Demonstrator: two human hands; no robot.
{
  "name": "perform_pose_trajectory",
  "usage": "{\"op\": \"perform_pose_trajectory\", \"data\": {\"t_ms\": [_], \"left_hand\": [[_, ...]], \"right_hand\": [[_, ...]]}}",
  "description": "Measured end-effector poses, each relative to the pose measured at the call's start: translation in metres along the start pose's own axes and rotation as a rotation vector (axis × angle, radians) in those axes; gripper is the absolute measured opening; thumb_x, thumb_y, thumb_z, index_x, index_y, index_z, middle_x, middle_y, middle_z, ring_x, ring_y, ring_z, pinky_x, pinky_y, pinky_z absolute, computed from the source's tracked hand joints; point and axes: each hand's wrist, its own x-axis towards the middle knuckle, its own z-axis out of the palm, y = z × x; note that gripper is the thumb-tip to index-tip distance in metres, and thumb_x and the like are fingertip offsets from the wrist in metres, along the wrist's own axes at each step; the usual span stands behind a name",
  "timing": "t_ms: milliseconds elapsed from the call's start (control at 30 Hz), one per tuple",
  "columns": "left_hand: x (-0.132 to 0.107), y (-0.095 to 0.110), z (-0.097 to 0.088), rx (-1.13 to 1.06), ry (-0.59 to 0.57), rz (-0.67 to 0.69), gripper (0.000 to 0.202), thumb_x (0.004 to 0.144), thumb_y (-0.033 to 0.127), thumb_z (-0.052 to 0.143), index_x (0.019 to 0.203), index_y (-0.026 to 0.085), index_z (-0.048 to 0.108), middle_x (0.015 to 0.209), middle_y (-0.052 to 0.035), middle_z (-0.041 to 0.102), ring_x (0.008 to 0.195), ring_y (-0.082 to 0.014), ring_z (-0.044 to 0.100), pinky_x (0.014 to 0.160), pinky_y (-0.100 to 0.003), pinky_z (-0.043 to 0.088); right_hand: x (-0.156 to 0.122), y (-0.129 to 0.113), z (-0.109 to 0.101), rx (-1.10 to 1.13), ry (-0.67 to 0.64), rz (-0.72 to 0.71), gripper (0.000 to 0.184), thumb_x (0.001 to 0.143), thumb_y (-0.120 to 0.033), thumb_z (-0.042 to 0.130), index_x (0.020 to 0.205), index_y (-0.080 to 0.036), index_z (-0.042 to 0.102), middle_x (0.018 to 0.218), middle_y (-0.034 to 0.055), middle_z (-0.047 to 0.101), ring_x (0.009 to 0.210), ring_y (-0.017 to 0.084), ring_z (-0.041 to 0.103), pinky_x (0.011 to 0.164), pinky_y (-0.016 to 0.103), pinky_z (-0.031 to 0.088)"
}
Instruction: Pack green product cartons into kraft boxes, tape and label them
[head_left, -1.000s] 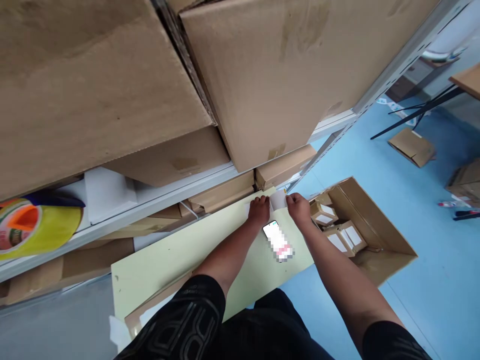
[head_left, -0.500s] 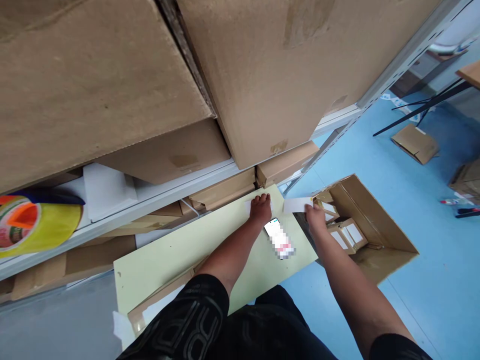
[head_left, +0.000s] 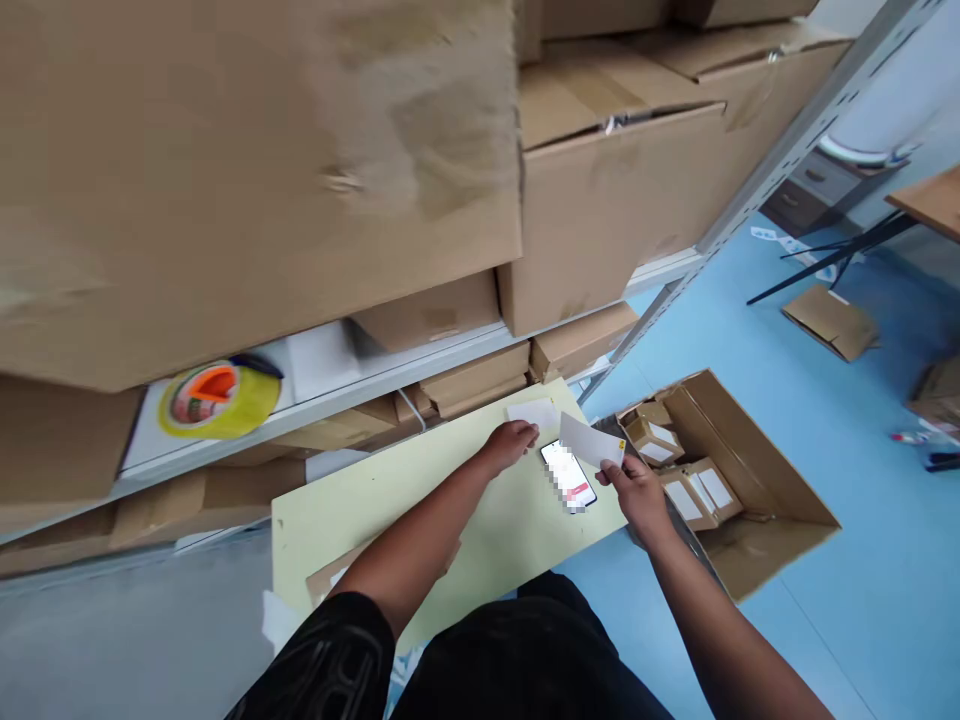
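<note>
My right hand (head_left: 636, 490) pinches a white paper slip (head_left: 589, 440) by its corner, beside a small yellow mark. The slip is held up and covers part of a phone (head_left: 568, 478) with a lit screen, lying on the pale green board (head_left: 442, 480). My left hand (head_left: 511, 446) is over the board with its fingers curled together; whether anything is in them is hidden. Just beyond it a second white slip (head_left: 532, 411) lies flat on the board.
An open cardboard carton (head_left: 780, 490) with several small labelled boxes (head_left: 654, 442) stands to the right. Shelves with large cartons (head_left: 600, 210) rise ahead. Rolls of tape (head_left: 217, 398) sit on the shelf. A flattened box (head_left: 831, 322) lies on the blue floor.
My left hand has drawn back from the slip on the board, uncovering it. My right hand has brought its slip down and nearer, over the phone's edge. The head view has shifted left.
</note>
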Motion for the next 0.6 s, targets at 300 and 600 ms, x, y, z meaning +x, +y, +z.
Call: {"op": "perform_pose_trajectory", "data": {"t_ms": [300, 600], "left_hand": [[-0.197, -0.022, -0.065, -0.814, 0.153, 0.070, 0.050, 0.081, 0.063, 0.071, 0.098, 0.016, 0.067, 0.084, -0.0064, 0.070, 0.079, -0.0181, 0.068, 0.072, -0.029, 0.051], [-0.330, -0.078, -0.091, -0.829, 0.498, 0.065, 0.039, 0.079, 0.056, 0.075, 0.074, 0.019, 0.063, 0.061, -0.0002, 0.065, 0.059, -0.0142, 0.059, 0.062, -0.026, 0.046]], "right_hand": [[-0.059, -0.062, 0.101, 0.159, -0.467, 0.015, 0.041, 0.076, -0.056, 0.081, 0.086, -0.017, 0.073, 0.061, 0.0016, 0.068, 0.060, 0.018, 0.060, 0.064, 0.029, 0.046], [-0.150, -0.081, 0.205, 0.313, -0.596, 0.093, 0.038, 0.072, -0.049, 0.087, 0.090, -0.020, 0.071, 0.072, 0.0009, 0.070, 0.058, 0.017, 0.063, 0.063, 0.031, 0.051]]}}
